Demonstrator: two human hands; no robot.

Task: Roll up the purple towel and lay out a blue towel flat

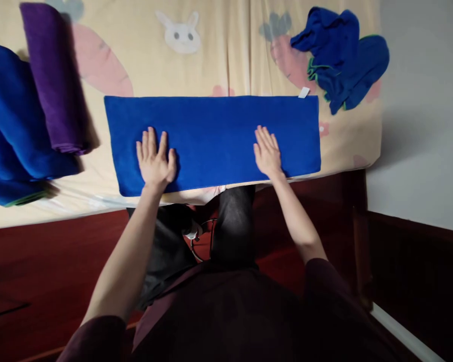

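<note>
A blue towel [215,136] lies spread flat as a long rectangle along the near edge of the bed, with a small white tag [304,92] sticking out at its far right corner. My left hand [154,160] rests palm down on the towel's left part, fingers spread. On its right part my right hand [267,152] lies flat too, palm down with the fingers stretched out. Neither hand grips the cloth. Whether the towel is in one layer or folded cannot be made out.
A rolled purple towel [55,75] sits at the left, beside a pile of blue towels [15,120]. Crumpled blue towels with green edging [347,60] lie at the far right. A patterned sheet [143,55] covers the bed, and a pale wall [423,110] stands to its right.
</note>
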